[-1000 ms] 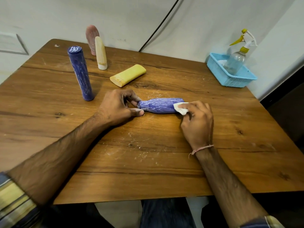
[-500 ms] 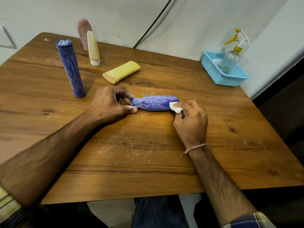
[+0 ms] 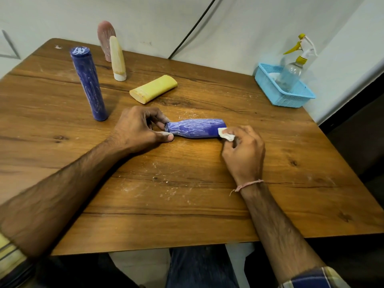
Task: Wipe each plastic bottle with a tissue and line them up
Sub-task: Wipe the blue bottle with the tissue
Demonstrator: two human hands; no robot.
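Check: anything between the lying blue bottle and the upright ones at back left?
Yes: the yellow bottle lies on its side between the lying blue bottle and the upright cream bottle. Toward the tall blue bottle, only the left hand intervenes.

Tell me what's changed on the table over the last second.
Very little. The right hand, pinching the tissue, has slid slightly toward the person at the base of the lying blue bottle. The left hand still holds its neck; that bottle hasn't moved. The upright blue bottle, cream bottle, pink bottle and yellow bottle stay put.
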